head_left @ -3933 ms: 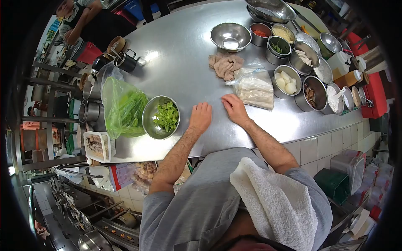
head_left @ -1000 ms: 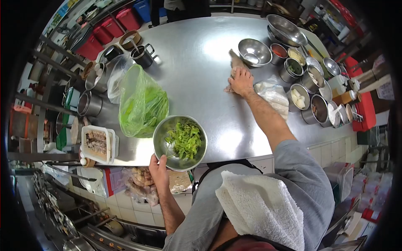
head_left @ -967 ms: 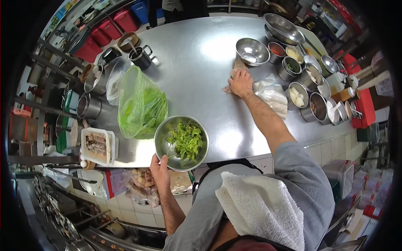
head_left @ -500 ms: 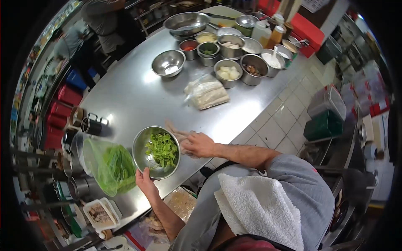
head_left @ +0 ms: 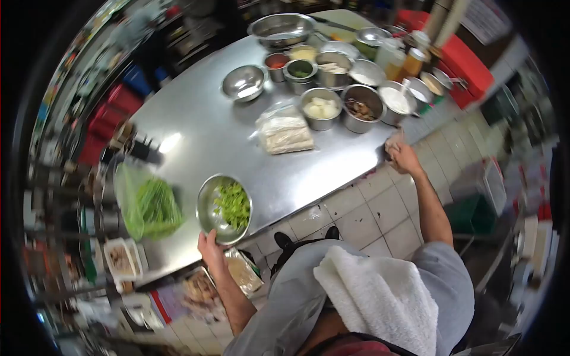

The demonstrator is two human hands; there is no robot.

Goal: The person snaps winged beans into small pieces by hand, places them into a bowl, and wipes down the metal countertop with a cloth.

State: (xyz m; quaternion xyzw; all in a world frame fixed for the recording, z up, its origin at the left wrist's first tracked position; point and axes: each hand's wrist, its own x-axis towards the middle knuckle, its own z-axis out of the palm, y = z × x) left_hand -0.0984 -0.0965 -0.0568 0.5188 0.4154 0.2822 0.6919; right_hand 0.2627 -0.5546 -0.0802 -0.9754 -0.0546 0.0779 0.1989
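My left hand (head_left: pixel 211 248) grips the near rim of a steel bowl (head_left: pixel 206 204) with chopped green leaves (head_left: pixel 233 204) in it, at the table's front edge. At the right part of the same edge, my right hand (head_left: pixel 402 155) is closed on a bunched brown cloth (head_left: pixel 394 140), beside the pots. Left of the bowl lies a green plastic bag of leafy greens (head_left: pixel 155 207). A clear bag with pale, flat contents (head_left: pixel 287 132) rests on the table between my hands, nearer the pots.
Several steel pots, one with white pieces (head_left: pixel 321 108) and one with brown pieces (head_left: pixel 360 108), stand on the steel table (head_left: pixel 196 118) at the back right. A steel bowl (head_left: pixel 244 82) sits left of them. A white basket (head_left: pixel 123 259) is at the left corner. One person stands beyond the table.
My right hand has moved the brown cloth from the middle of the table, past the leaf bowl, to the right along the front edge. My left hand stays on the bowl's rim. The view has turned.
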